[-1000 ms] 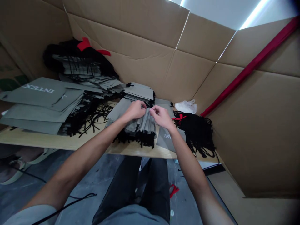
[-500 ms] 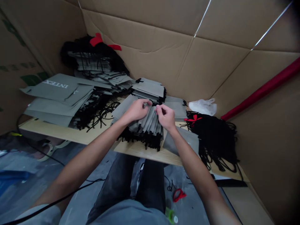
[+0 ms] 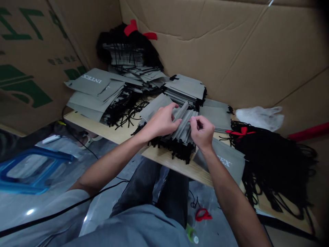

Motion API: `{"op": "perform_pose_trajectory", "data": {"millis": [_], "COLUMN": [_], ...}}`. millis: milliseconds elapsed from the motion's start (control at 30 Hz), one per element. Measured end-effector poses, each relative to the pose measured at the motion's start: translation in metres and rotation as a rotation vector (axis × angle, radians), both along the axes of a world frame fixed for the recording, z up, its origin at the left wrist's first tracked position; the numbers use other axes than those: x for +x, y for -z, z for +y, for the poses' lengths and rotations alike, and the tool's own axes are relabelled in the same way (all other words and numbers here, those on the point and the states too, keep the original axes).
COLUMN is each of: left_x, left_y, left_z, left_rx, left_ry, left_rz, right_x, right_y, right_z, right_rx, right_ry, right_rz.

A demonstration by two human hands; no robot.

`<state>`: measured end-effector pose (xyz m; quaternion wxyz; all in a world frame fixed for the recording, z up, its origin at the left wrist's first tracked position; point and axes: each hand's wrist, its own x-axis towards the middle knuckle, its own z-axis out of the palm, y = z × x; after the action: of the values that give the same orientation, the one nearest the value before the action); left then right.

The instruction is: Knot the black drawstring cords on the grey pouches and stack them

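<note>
A fanned stack of grey pouches point(image 3: 182, 127) with black cord ends lies at the middle of the wooden board point(image 3: 169, 164). My left hand point(image 3: 164, 120) rests on the stack's left side, thumb and fingers apart. On its right side is my right hand point(image 3: 202, 132), thumb and forefinger pinched together at the pouch edges; what lies between the fingertips is too small to make out. A loose grey pouch with white letters point(image 3: 223, 158) lies under my right forearm. Behind my hands sits another pile of grey pouches point(image 3: 187, 87).
Large grey pouches marked INTEX point(image 3: 94, 82) are heaped at left. Black cords point(image 3: 277, 164) with a red tie lie at right, near a white plastic bag point(image 3: 259, 117). Cardboard walls point(image 3: 218, 37) surround the board. A blue plastic frame point(image 3: 33, 171) stands on the floor.
The view has swung to the left. My left hand has opened and spread over the stack, and my right hand has drawn a little away from it, still pinched.
</note>
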<state>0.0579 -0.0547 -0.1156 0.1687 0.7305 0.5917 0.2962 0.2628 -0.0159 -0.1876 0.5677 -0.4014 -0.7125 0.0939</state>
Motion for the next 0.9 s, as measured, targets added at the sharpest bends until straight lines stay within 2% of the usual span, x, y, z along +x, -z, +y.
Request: {"op": "perform_pose_trajectory", "data": {"millis": [300, 500, 700, 900], "left_x": [0.008, 0.0, -0.009, -0.002], "left_y": [-0.001, 0.009, 0.011, 0.004], "left_z": [0.018, 0.025, 0.025, 0.021], "left_rx": [-0.05, -0.019, 0.019, 0.018], "left_ry": [-0.004, -0.048, 0.025, 0.081], "left_rz": [0.026, 0.003, -0.018, 0.002], "right_x": [0.001, -0.001, -0.002, -0.001], "right_y": [0.002, -0.004, -0.005, -0.001], "right_z": [0.0, -0.001, -0.002, 0.002], "right_rx": [-0.023, 0.05, 0.044, 0.037], "right_ry": [0.011, -0.018, -0.06, -0.062], "right_rz": [0.012, -0.014, -0.011, 0.003]}}
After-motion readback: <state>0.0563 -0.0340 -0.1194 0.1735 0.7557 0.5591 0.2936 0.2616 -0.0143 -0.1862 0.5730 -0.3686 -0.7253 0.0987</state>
